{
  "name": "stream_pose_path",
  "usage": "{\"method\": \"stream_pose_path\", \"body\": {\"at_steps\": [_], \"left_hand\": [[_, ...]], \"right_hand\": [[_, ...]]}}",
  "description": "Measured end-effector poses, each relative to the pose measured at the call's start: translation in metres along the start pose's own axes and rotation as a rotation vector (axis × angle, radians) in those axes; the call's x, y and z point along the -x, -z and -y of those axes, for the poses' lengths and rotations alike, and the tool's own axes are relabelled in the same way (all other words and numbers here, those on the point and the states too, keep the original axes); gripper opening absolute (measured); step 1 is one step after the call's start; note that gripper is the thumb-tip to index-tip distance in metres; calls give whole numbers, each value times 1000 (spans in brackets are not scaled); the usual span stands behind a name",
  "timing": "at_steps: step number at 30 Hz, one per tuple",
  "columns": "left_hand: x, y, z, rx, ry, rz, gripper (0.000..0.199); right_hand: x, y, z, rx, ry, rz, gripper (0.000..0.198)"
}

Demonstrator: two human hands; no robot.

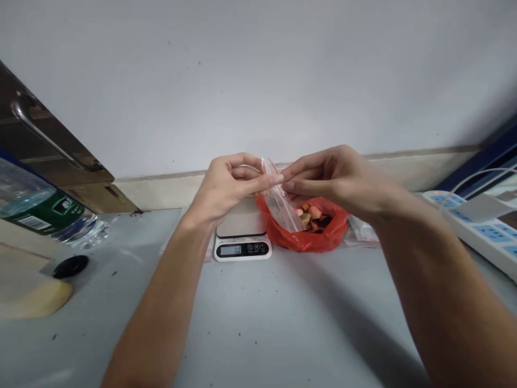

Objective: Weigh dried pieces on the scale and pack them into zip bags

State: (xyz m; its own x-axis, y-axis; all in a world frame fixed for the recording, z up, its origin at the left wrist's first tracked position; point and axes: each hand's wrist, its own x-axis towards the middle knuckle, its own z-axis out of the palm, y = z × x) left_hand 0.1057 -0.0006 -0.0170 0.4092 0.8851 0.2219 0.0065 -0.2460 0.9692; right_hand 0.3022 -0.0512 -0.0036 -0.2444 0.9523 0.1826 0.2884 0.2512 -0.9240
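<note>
A small clear zip-lock bag (283,207) with a red line along its mouth hangs tilted between my hands. My left hand (230,183) pinches its upper edge between thumb and fingers. My right hand (327,172) has its thumb and fingers closed on the bag's mouth from the other side, the tips almost meeting my left thumb. Below and to the right sits an open red plastic bag (307,242) holding brown and orange dried slices (313,215). Under my left hand, a white digital kitchen scale (242,250) reads 0.0; its plate is partly hidden.
More clear plastic bags (361,231) lie right of the red bag. A white power strip (480,229) stands at the right. At the left are a large water bottle (48,210), a black round lid (70,266) and a metal-handled cabinet (52,140). A wall backs the table (242,334).
</note>
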Motion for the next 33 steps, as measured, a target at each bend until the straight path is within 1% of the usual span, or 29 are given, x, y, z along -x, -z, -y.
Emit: {"method": "stream_pose_path", "body": {"at_steps": [3,7,9,12,13,14,15,17,18,20,22,23,24,25,27,28,29,30,31,33], "left_hand": [[0,1,-1,-59,40,14,34],[2,1,-5,-141,60,17,26],[3,2,-6,-185,75,36,25],[4,3,-7,-245,93,53,25],[4,3,-6,-251,86,55,23],[3,2,-5,-246,71,53,22],[3,0,-4,-231,48,49,22],[3,-3,-2,-196,-3,44,22],[3,-5,-2,-182,-28,47,22],[5,-9,-4,-164,-74,70,22],[6,-13,-6,-149,-113,94,23],[6,-14,-7,-149,-131,85,24],[5,-15,-8,-155,-159,42,25],[4,-15,-7,-172,-198,-31,25],[-1,-12,-3,-225,-294,-237,23],[-3,-10,0,-251,-320,-326,20],[-6,-7,3,-257,-306,-369,20],[-8,-5,6,-226,-240,-357,23],[-9,-2,8,-168,-145,-302,28],[-10,2,10,-17,30,-166,43]], "right_hand": [[2,-3,0,98,42,-33,21],[4,-5,2,359,101,-88,18],[4,-2,3,496,110,-174,18],[3,5,3,635,106,-364,20],[3,6,4,679,112,-403,18],[3,6,4,716,128,-413,15],[3,5,4,738,152,-388,14],[3,1,5,723,187,-265,18],[3,-2,4,696,183,-192,20],[2,-6,2,655,124,-79,20],[1,-7,-2,642,64,-30,19],[0,-6,-4,630,50,-26,22],[0,-3,-6,611,47,-37,27],[0,0,-6,588,46,-62,34],[1,7,-5,541,38,-140,49],[2,10,-4,515,31,-184,57],[4,13,-2,487,27,-224,66],[5,15,-1,459,29,-256,73],[7,17,0,435,35,-278,78],[9,20,1,404,46,-297,81]]}}
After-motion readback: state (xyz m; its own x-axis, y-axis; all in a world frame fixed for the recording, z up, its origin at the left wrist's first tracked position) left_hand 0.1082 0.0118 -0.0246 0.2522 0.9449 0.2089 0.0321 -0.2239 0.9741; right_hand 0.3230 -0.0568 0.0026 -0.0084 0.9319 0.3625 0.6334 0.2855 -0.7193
